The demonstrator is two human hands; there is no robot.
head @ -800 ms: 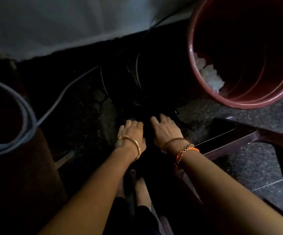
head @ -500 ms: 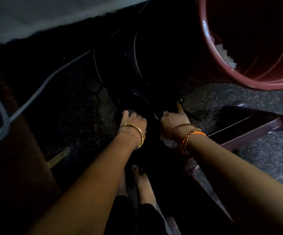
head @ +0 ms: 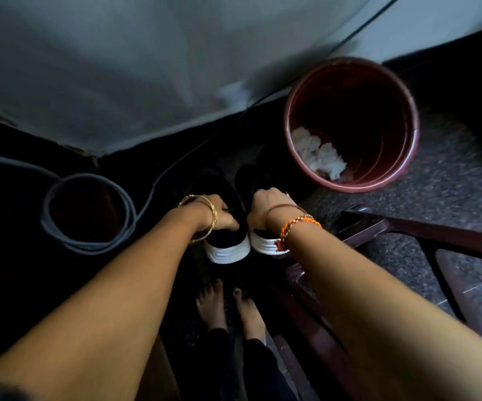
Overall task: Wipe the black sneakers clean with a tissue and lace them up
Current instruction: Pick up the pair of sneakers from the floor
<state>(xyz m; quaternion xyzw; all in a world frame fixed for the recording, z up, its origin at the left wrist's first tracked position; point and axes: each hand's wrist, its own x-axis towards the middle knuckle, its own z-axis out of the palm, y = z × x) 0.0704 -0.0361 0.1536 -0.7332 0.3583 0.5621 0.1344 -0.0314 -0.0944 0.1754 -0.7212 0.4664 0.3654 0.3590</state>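
Observation:
Two black sneakers with white soles sit side by side, heels toward me, above the dark floor. My left hand [head: 219, 214] grips the collar of the left sneaker [head: 228, 250]. My right hand [head: 266, 209] grips the collar of the right sneaker [head: 264, 244]. The uppers and laces are lost in shadow. Crumpled white tissue [head: 318, 154] lies inside a dark red bucket [head: 407, 157] to the right of the shoes.
A grey coiled cable [head: 89, 244] lies on the left, with a strand running toward the wall [head: 118, 68]. A dark red plastic stool [head: 407, 230] stands at the right, close to my right arm. My bare feet [head: 228, 308] are below the sneakers.
My hands have closed on the sneakers' collars and drawn them out of the shadow toward me; the white heels now show. The view has pulled back, showing the whole bucket.

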